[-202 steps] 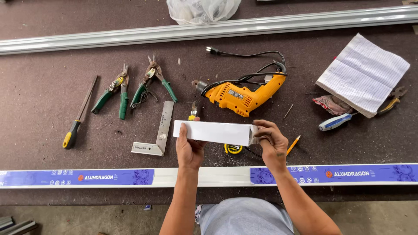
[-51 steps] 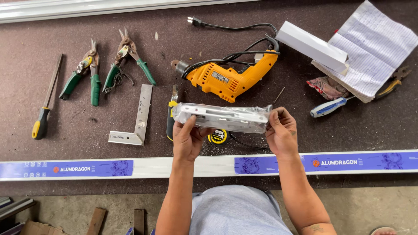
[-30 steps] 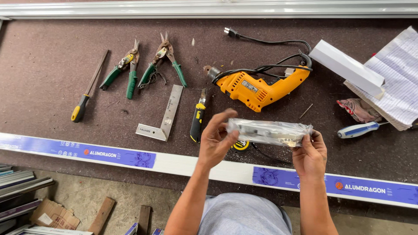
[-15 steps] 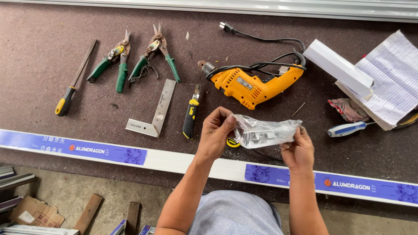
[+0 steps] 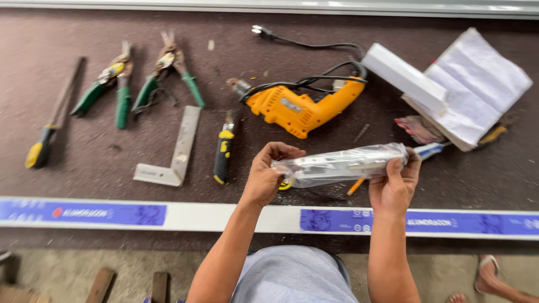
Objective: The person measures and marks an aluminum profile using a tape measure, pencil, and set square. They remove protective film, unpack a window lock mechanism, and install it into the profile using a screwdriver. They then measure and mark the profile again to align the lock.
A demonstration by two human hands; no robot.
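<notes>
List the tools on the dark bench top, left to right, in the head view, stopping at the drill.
Yellow-handled file → green-handled snips → second green-handled snips → metal try square → black-and-yellow utility knife → orange corded drill.

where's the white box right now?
Head view, upper right of the bench: the long white box lies at an angle, its right end on the folded white paper, just right of the orange drill, beyond the right hand.
</notes>
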